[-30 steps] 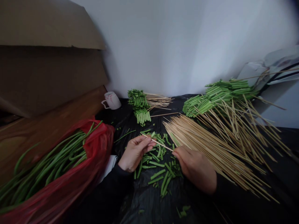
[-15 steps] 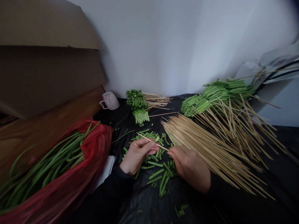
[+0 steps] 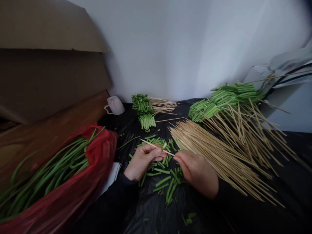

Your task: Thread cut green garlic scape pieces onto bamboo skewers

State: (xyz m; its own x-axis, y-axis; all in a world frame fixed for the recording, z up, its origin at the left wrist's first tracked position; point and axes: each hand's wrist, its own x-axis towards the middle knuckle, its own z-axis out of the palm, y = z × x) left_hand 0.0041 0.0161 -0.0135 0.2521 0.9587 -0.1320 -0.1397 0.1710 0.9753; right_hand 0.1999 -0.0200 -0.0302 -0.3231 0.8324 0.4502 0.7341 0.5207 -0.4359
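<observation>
Between my two hands a thin wooden skewer (image 3: 148,142) slants, its pointed end up to the left. The fingers of my left hand (image 3: 144,160) pinch a short green stem piece (image 3: 164,146) crossed by the skewer. My right hand (image 3: 197,172) grips the skewer farther down on the right. Cut green pieces (image 3: 172,190) lie below and around my hands. Beside my right hand is a large pile of bare skewers (image 3: 214,146). Skewered green pieces are stacked in a small bundle (image 3: 147,121) behind my hands and a larger heap (image 3: 226,99) at the back right.
A red plastic bag (image 3: 103,152) of long green stems (image 3: 58,165) lies at the left. A white mug (image 3: 116,106) stands near the wall, beside a big cardboard box (image 3: 51,74). Black plastic sheeting (image 3: 151,217) covers the work surface. White bags (image 3: 290,65) sit at the far right.
The skewer has shifted slightly to the left, its tip now farther past my left fingers. My right hand has moved slightly left with it.
</observation>
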